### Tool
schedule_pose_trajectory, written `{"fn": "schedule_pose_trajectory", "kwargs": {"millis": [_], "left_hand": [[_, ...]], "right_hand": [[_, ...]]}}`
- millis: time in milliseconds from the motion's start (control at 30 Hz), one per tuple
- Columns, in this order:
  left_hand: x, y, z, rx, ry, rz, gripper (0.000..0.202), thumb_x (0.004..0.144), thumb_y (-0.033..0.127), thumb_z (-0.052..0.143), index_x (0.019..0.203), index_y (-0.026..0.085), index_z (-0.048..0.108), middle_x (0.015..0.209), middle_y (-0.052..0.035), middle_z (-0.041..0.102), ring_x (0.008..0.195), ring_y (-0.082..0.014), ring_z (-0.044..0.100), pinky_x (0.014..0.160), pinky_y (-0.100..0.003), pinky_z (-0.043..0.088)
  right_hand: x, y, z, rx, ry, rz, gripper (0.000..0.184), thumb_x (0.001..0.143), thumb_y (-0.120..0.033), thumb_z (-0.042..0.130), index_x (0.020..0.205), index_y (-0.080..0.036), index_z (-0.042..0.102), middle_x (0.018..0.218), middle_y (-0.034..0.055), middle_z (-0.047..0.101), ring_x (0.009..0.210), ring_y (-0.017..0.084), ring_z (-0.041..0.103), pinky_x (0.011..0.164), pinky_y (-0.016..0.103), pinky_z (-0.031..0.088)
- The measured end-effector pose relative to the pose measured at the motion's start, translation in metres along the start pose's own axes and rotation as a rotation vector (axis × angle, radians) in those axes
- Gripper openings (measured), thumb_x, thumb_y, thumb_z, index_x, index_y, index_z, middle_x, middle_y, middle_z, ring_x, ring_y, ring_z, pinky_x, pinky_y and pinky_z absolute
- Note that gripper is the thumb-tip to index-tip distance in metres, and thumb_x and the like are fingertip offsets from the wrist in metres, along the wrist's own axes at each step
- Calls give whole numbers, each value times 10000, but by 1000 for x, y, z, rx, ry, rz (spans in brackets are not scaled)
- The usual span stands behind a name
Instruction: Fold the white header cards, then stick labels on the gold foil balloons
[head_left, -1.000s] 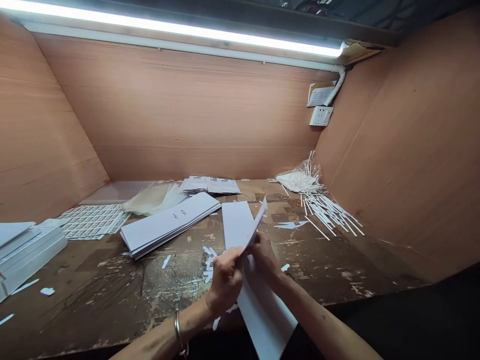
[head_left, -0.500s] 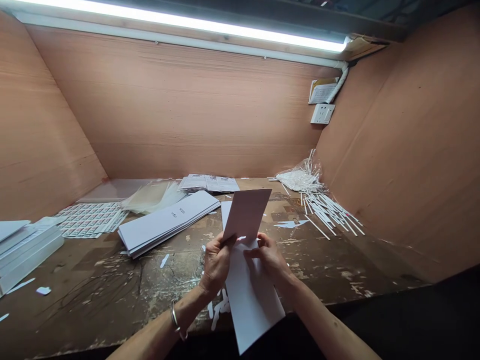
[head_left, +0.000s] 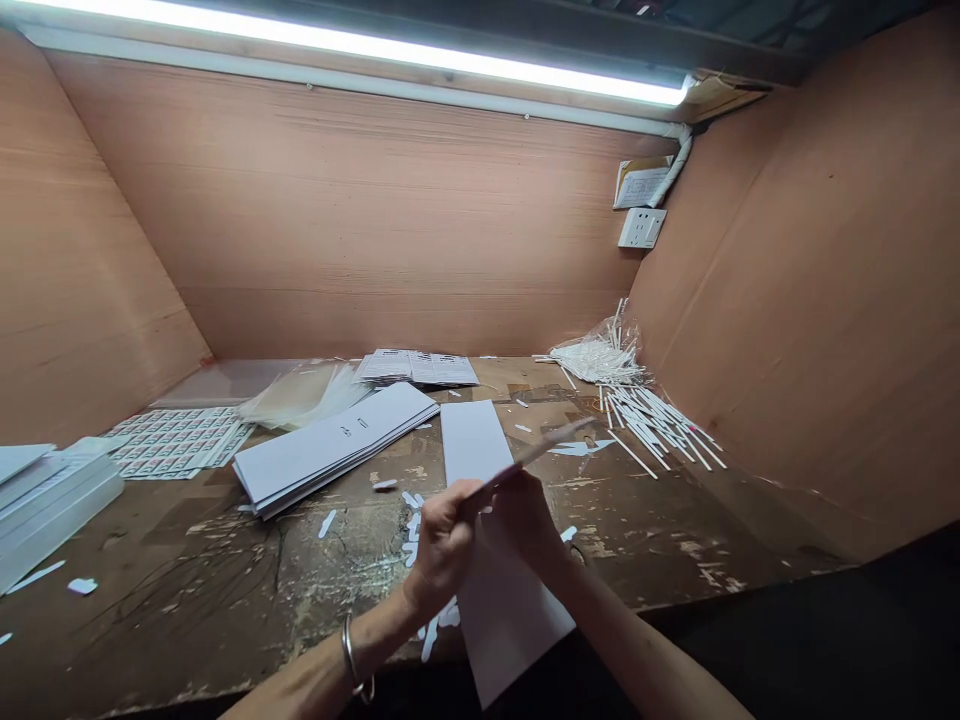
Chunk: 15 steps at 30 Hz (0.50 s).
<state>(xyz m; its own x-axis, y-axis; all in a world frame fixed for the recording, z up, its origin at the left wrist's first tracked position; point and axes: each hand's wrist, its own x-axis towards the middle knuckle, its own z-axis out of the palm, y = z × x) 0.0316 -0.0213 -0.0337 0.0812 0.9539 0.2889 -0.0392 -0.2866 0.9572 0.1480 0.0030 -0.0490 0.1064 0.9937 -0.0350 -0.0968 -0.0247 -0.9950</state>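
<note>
Reaches in from the bottom of the view with both forearms, slanted inward to bring the hands close together above the near part of the table (head_left: 225, 590). Holds the left hand (head_left: 444, 540) as a fist, with its fingers bent in and closed on the lower end of a raised white flap of paper (head_left: 541, 453). Wears a silver bracelet (head_left: 348, 645) on that arm, near the wrist. Slopes the right arm up and leftward, with the right hand (head_left: 531, 525) tucked in below the flap, just beside the left. Keeps most of the right fingers in shadow and out of sight; cannot tell their spread or hold. Tilts the flap up toward the right, almost edge-on and blurred. Has a broad white panel (head_left: 511, 620) below the hands, slanting between the forearms and past the table's near edge; cannot tell whether joined to the flap. Has a flat white sheet (head_left: 472, 440) on the table just beyond the hands, small paper scraps (head_left: 412, 530) just left of the left hand, a paper stack (head_left: 330, 450) farther left, and white sticks (head_left: 656, 420) well off to the right.
</note>
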Motion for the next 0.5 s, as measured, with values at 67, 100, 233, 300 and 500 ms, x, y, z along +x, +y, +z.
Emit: {"fn": "schedule_pose_trajectory", "kwargs": {"millis": [67, 100, 233, 300, 500], "left_hand": [[8, 1, -3, -123, 59, -102, 202, 737, 310, 576, 852, 177, 675, 766, -16, 640, 679, -154, 542, 643, -240, 421], [13, 1, -6, -184, 71, -151, 225, 726, 328, 591, 870, 173, 666, 773, -14, 642, 662, -147, 543, 624, -240, 424], [29, 0, -20, -359, 66, -244, 337, 680, 377, 637, 923, 145, 628, 764, -32, 649, 604, -140, 562, 570, -243, 440], [34, 0, -31, -382, 42, -252, 390, 664, 369, 656, 977, 142, 599, 798, -48, 654, 606, -144, 581, 570, -244, 450], [61, 12, -88, -195, -305, -350, 424, 656, 389, 649, 954, 93, 594, 770, -108, 656, 532, -148, 575, 514, -251, 435]], "right_hand": [[0, -3, -4, 75, -98, 9, 131, 564, -241, 610, 661, -155, 587, 604, 10, 594, 568, 143, 515, 539, 260, 407], [0, -5, -5, 138, -128, 24, 176, 555, -228, 627, 714, -156, 606, 650, 14, 617, 594, 151, 536, 570, 269, 422], [0, -12, -8, 274, -166, 110, 279, 543, -236, 693, 802, -157, 624, 743, 25, 648, 647, 160, 573, 611, 277, 443], [3, -16, -8, 278, -189, 146, 271, 604, -317, 680, 814, -155, 623, 722, 26, 640, 593, 136, 559, 548, 253, 433], [33, -31, 7, 121, -325, 120, 223, 585, -304, 701, 641, -108, 611, 520, 3, 554, 408, 77, 454, 375, 204, 355]]}}
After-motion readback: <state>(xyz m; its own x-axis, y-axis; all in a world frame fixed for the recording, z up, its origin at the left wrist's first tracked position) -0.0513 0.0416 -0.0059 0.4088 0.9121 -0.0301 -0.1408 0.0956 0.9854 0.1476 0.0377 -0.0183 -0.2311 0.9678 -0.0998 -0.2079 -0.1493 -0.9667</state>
